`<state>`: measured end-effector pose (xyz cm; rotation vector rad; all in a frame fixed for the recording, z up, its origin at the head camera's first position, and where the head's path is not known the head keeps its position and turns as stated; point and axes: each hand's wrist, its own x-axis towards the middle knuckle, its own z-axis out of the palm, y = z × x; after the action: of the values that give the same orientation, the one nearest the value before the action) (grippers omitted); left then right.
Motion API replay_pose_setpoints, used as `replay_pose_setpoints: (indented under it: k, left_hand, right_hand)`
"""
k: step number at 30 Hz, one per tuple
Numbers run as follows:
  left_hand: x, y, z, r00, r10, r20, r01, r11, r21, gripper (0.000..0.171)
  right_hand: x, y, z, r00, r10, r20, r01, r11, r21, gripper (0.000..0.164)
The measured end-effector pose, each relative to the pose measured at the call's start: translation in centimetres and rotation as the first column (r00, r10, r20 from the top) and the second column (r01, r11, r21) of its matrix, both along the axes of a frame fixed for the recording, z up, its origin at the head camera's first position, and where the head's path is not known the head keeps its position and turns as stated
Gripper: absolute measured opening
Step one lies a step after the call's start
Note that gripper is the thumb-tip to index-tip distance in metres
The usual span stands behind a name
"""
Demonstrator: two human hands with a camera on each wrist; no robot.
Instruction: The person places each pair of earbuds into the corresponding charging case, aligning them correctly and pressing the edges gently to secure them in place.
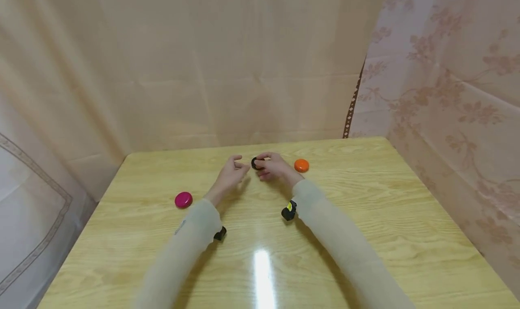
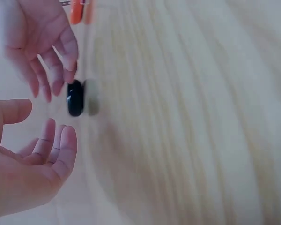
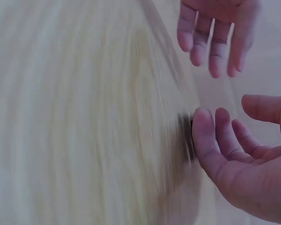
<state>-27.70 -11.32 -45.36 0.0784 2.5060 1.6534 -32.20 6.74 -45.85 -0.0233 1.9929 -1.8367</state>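
A shiny black round disc [image 1: 254,163] lies flat near the table's far edge, between my two hands. My right hand [image 1: 275,166] is just over its right side, partly covering it. In the left wrist view, one right fingertip is at the top end of the black disc [image 2: 75,98]; whether it touches cannot be told. Its fingers are loosely bent, with no grip around the disc. To the left, my left hand [image 1: 232,173] is held apart from the disc, fingers spread and slightly bent, holding nothing. In the right wrist view a finger partly hides the blurred black disc [image 3: 185,136].
An orange disc [image 1: 301,165] lies just right of my right hand. The magenta disc [image 1: 183,199] is on the left, beside my left forearm. Beyond the wooden table [image 1: 365,209], a beige curtain [image 1: 243,74] hangs close to its far edge.
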Motion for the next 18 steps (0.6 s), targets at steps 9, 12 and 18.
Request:
replay_pose_setpoints:
  k: [9, 12, 18]
  left_hand:
    - [3.3, -6.3, 2.3, 0.994, -0.018, -0.106, 0.016, 1.000, -0.023, 0.049]
    - [4.7, -9.3, 2.4, 0.989, 0.018, -0.147, -0.024, 0.999, -0.036, 0.048]
    - [7.5, -14.5, 1.8, 0.980, 0.126, -0.156, -0.139, 0.987, -0.076, 0.048]
  right_hand:
    - [1.7, -4.2, 0.6, 0.981, 0.196, -0.009, -0.196, 0.981, 0.001, 0.048]
    - [2.5, -6.0, 0.8, 0.958, 0.288, -0.002, -0.288, 0.958, 0.011, 0.049]
    - [4.5, -11.2, 0.7, 0.911, 0.413, 0.003, -0.413, 0.910, 0.035, 0.048]
